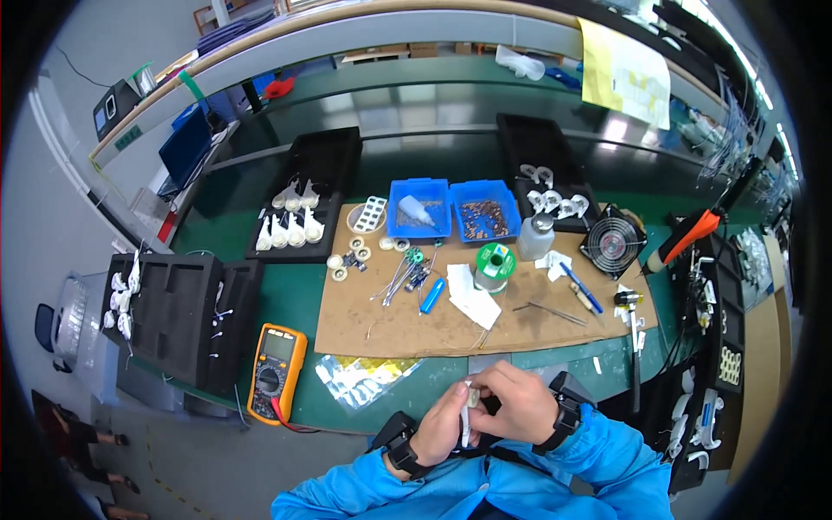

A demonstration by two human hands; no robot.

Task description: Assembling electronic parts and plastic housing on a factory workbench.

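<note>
A brown cardboard mat (451, 325) covers the middle of the green workbench (286, 299), and nearly everything loose lies on it. Toward twelve o'clock of the hands stand two blue parts bins (451, 208) side by side, with a spool of solder wire (495, 263) just below the right one and a white plastic bottle (536, 236) beside that. A folded white paper (472, 299) lies between the spool and the hands, and a blue pen (432, 295) rests just left of it. At one o'clock a small black fan (612, 241) sits at the mat's corner. At ten o'clock an orange multimeter (276, 371) lies on the green surface, a crinkled clear bag (360, 377) between it and the hands, and black foam trays (195, 316) farther left hold small white parts. Nothing stands between the camera and the hands. Both forearms in blue sleeves (607, 459) come in from six o'clock, black bands on the wrists. The left hand (442, 425) and the right hand (516, 400) meet close to the body at the bench's near edge, fingers curled and pinching together a small white part (468, 407), which shows only as a thin upright strip between them, mostly hidden by the fingers.
</note>
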